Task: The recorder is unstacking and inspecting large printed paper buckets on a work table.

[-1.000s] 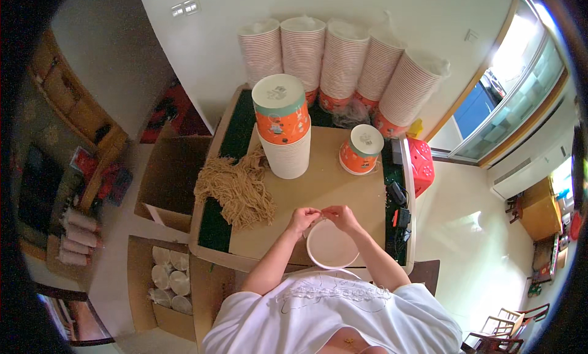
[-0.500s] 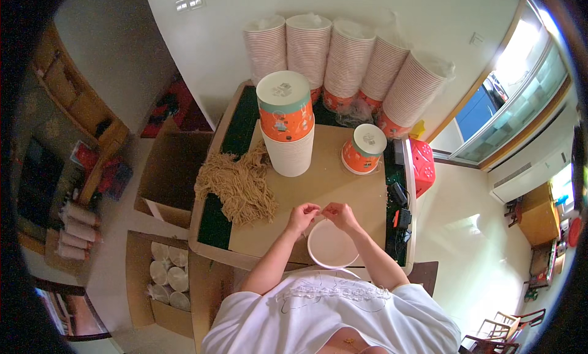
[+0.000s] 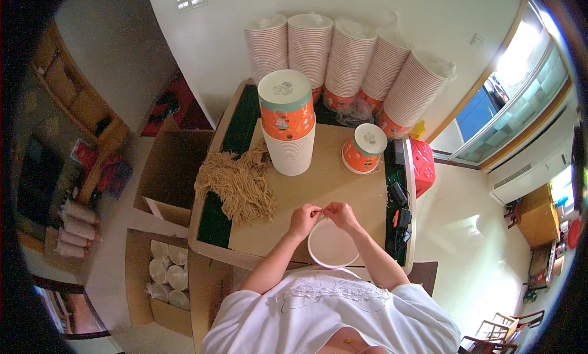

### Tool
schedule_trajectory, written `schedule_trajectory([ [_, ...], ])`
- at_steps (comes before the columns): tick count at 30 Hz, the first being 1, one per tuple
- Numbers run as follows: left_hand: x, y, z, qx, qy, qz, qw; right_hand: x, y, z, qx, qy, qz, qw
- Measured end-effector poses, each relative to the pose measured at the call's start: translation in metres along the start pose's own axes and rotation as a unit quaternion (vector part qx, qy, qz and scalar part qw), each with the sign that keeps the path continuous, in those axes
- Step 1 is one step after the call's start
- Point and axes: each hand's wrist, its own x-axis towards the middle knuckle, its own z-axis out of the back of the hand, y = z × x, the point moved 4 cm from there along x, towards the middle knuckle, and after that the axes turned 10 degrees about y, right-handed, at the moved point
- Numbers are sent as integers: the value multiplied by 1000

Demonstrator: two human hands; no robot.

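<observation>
White bucket (image 3: 333, 248), mouth facing up, sits at the table's near edge, close against the wearer's shirt (image 3: 334, 305). From my remote seat I see the left hand (image 3: 303, 222) and right hand (image 3: 342, 216) just beyond its far rim. What has just changed is small: the fingertips, slightly parted half a second ago, now almost meet, which I judge to mean fine finger work is under way by the rim. Each hand's thumb and fingers look pinched together; I cannot tell what is between them. Against the earlier frame, the bucket is in the same place, as are the tan twine (image 3: 237, 188) at left and the tall bucket stack (image 3: 286, 124) on the far side.
</observation>
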Motion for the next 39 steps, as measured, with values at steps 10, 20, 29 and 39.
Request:
schedule_trajectory([
  [10,-6,14,-9,-103,-13,57,993,-4,-3,-4,-9,46,-28,998],
  [20,-13,25,-18,-82,37,48,995,0,-14,-4,-38,13,-26,999],
  [29,-14,36,-14,-136,1,62,989,-3,-10,0,-33,26,-43,998],
  [39,-5,20,-22,-247,64,50,966,-3,-14,0,-34,29,-67,997],
])
